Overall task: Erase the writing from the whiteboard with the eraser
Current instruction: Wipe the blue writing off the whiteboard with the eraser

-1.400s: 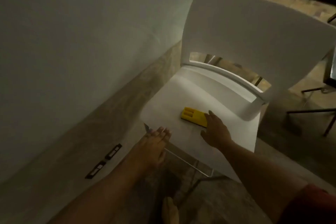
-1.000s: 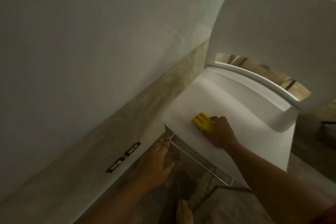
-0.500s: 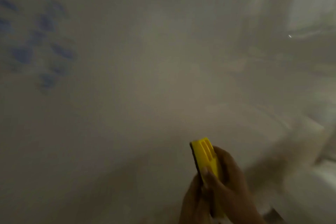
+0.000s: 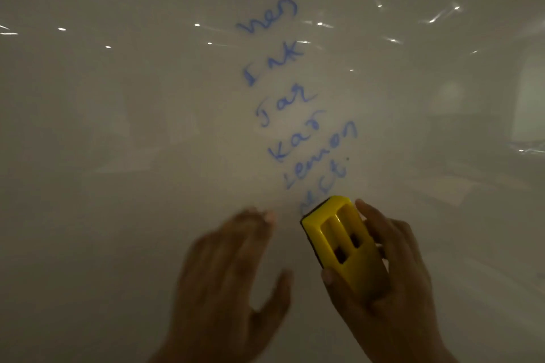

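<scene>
A whiteboard [image 4: 118, 127] fills the whole head view. Blue handwriting [image 4: 295, 115] runs down its middle in several short words, from the top edge to just above the eraser. My right hand [image 4: 392, 289] grips a yellow eraser [image 4: 342, 239] with a dark pad, its top end touching the lowest blue word. My left hand [image 4: 227, 283] lies flat against the board to the left of the eraser, fingers spread, holding nothing.
Small bright light reflections [image 4: 320, 23] dot the upper board. Faint reflections of the room show on the right side [image 4: 501, 127]. Nothing else is in view.
My right hand picked the eraser off the white chair and lifted it to the board under the writing. My view swung from the chair up to the board. My left hand came onto the board.
</scene>
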`<state>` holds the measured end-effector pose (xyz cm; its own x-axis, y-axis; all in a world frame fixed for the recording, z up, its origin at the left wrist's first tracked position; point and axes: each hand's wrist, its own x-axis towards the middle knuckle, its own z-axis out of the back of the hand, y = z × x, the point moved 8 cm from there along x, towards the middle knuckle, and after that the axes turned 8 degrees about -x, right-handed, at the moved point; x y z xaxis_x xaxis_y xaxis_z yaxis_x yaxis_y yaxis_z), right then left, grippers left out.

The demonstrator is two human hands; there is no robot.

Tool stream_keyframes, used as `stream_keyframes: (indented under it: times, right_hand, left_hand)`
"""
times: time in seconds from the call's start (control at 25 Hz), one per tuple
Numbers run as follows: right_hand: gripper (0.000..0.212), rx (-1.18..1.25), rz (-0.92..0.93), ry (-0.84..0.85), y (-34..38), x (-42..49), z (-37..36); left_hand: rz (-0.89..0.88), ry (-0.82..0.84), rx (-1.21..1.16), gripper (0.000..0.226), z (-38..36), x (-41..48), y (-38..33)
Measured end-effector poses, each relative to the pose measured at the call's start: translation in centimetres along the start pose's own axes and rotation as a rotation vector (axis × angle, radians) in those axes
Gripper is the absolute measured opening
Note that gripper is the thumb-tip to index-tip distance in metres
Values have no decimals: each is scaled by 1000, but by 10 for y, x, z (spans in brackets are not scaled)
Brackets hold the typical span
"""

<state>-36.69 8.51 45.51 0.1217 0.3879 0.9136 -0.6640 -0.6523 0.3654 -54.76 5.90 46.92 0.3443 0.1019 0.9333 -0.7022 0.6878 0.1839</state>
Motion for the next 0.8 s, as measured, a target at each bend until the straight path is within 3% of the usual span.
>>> stream_keyframes:
  times: [0.24,0.4,0.64,0.8]
  right_hand:
    - [76,-98,54,-9,-14,17,-1]
    - [73,-164,43,22,-35,28,-6]
    - [69,-232,90,-93,-47,48,-11]
    - [55,-381,379,94,-28,23,-37]
  left_hand:
    - [122,-214,247,64,38,69,97]
    - [110,-124,505,68,21,76,108]
    - [111,-137,540,70,19,73,110]
    - [115,-131,550,70,20,73,108]
